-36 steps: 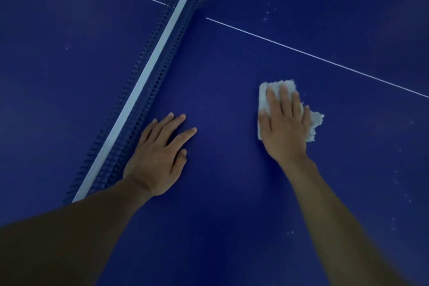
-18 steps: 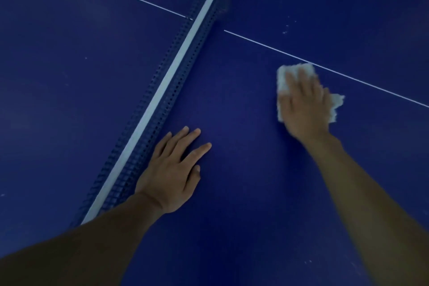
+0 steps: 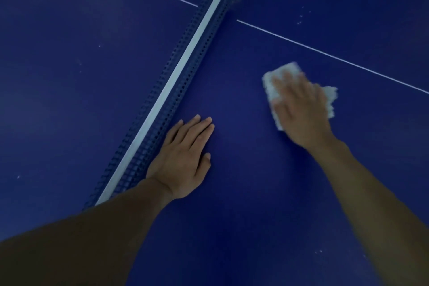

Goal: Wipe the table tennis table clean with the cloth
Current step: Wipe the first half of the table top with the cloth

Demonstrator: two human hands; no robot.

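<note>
Cloth (image 3: 270, 91): white, folded, flat on the table tennis table (image 3: 243, 204), on the half right of the net (image 3: 185, 58) and on the near side of the white line (image 3: 325, 53), not touching it.

Right hand (image 3: 299, 109) lies on top of the cloth with palm down and fingers stretched out, pressing rather than pinching. Cloth shows past the fingertips, along the hand's left edge and as a ragged corner on its right. The hand is motion-blurred, so I can't tell if the thumb hooks an edge; it reads as a flat press.

Left hand (image 3: 183, 158) is flat on the table just beside the net, fingers straight, holding nothing. Looks like a brace only.

Key relation: the fingers point away from the person and slightly left, and the cloth's long side runs roughly along that line. White specks (image 3: 299, 18) sit beyond the line, up-frame of the cloth. A few more specks (image 3: 319, 251) lie near the right forearm, on the person's side.

Judgement: mid-wipe, with plenty of table left. The right hand is the only one placed for it. The far specks need a push forward across the line, and the near ones a pull back. The loose corner could fold under on a pull.
</note>
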